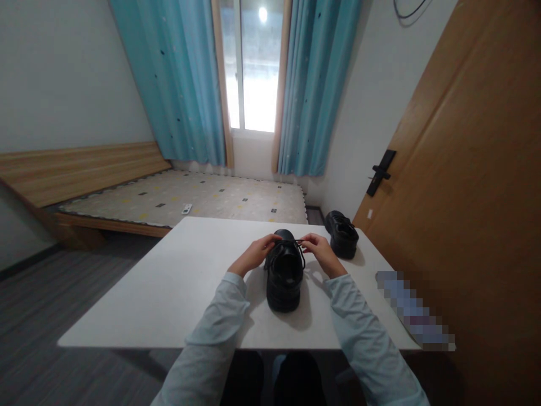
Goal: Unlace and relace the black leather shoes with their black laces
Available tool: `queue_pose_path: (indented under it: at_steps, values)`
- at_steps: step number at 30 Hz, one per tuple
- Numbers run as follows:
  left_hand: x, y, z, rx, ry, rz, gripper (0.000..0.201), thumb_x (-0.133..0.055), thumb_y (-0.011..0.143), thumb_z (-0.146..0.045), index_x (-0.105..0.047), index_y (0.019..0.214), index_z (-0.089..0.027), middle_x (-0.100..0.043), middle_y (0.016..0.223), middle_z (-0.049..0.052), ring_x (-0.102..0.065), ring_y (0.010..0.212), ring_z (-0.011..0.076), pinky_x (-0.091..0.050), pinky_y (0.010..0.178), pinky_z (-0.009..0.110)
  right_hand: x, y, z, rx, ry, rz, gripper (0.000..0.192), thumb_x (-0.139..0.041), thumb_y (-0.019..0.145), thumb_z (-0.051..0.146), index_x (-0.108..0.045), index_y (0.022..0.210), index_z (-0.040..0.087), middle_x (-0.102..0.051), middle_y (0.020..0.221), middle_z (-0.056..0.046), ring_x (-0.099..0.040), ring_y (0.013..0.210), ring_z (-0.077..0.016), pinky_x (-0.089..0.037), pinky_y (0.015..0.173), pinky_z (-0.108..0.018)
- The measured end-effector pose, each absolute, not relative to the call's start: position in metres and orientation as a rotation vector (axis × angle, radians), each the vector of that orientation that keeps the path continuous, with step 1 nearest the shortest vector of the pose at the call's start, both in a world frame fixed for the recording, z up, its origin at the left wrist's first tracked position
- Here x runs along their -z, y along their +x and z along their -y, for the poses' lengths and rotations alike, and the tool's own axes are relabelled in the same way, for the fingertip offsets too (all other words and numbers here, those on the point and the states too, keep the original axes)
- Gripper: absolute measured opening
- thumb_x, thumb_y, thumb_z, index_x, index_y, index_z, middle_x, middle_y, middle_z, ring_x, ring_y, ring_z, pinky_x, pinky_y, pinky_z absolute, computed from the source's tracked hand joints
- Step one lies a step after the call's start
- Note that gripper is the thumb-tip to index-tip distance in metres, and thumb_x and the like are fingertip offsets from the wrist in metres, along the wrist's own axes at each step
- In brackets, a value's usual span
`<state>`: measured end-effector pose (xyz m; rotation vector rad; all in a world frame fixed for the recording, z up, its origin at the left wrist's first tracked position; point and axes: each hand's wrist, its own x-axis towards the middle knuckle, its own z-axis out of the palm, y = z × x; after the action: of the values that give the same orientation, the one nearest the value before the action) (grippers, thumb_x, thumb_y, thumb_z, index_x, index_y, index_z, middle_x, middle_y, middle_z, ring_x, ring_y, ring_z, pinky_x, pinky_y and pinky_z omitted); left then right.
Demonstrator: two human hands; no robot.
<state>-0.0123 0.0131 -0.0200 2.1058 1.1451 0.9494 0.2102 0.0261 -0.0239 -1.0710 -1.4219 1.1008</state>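
Observation:
A black lace-up shoe [284, 293] stands upright on the white table in front of me, its toe pointing away and its heel toward me. My left hand [261, 250] is at the left of the shoe's front, fingers pinched on a shoelace. On the other side my right hand [316, 246] pinches the other part of the black shoelace [291, 241], which runs across the top of the shoe between both hands. A loop of lace hangs by the shoe's right side. The exact shape of the lacing is too dark to make out.
A second black shoe [344, 239] stands at the table's [181, 282] far right corner. A blurred-out flat item [414, 310] lies along the right edge, near a wooden door [473, 197]. Beyond the table is a bed [211, 197] with a white remote [186, 209] on it.

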Motion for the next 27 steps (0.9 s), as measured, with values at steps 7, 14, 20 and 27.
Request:
queue_pose_path:
  at_steps: [7, 14, 20, 27]
  values:
    - [0.019, -0.013, -0.013, -0.943, 2.100, -1.147, 0.030, -0.040, 0.088, -0.025, -0.059, 0.111, -0.020, -0.065, 0.115, 0.005, -0.058, 0.107, 0.0184, -0.043, 0.097, 0.032, 0.024, 0.209, -0.027, -1.181, -0.947, 1.314, 0.021, -0.069, 0.064, 0.033, -0.056, 0.072, 0.018, -0.060, 0.067, 0.001, -0.056, 0.065, -0.0130, -0.048, 0.065, -0.029]
    - [0.019, -0.013, -0.012, -0.960, 2.099, -1.114, 0.032, -0.038, 0.088, -0.026, -0.057, 0.113, -0.019, -0.063, 0.119, 0.007, -0.056, 0.111, 0.0191, -0.041, 0.101, 0.035, 0.028, 0.222, -0.031, -0.945, -0.926, 1.358, 0.036, -0.077, 0.058, 0.034, -0.055, 0.082, 0.019, -0.056, 0.075, 0.001, -0.055, 0.073, -0.0139, -0.048, 0.073, -0.030]
    - [0.019, -0.013, -0.013, -0.962, 2.095, -1.108, 0.032, -0.038, 0.089, -0.025, -0.058, 0.112, -0.019, -0.063, 0.118, 0.006, -0.057, 0.111, 0.0190, -0.041, 0.100, 0.035, 0.015, 0.228, -0.023, -0.865, -0.975, 1.453, 0.034, -0.076, 0.057, 0.031, -0.057, 0.082, 0.018, -0.056, 0.076, 0.000, -0.052, 0.069, -0.0132, -0.044, 0.067, -0.028]
    - [0.021, -0.013, -0.014, -0.966, 2.095, -1.120, 0.031, -0.038, 0.088, -0.023, -0.058, 0.111, -0.019, -0.063, 0.118, 0.006, -0.057, 0.110, 0.0186, -0.041, 0.100, 0.034, 0.017, 0.236, -0.026, -0.619, -1.232, 1.705, 0.026, -0.072, 0.061, 0.036, -0.068, 0.078, 0.016, -0.048, 0.055, 0.003, -0.042, 0.053, -0.0124, -0.031, 0.053, -0.025]
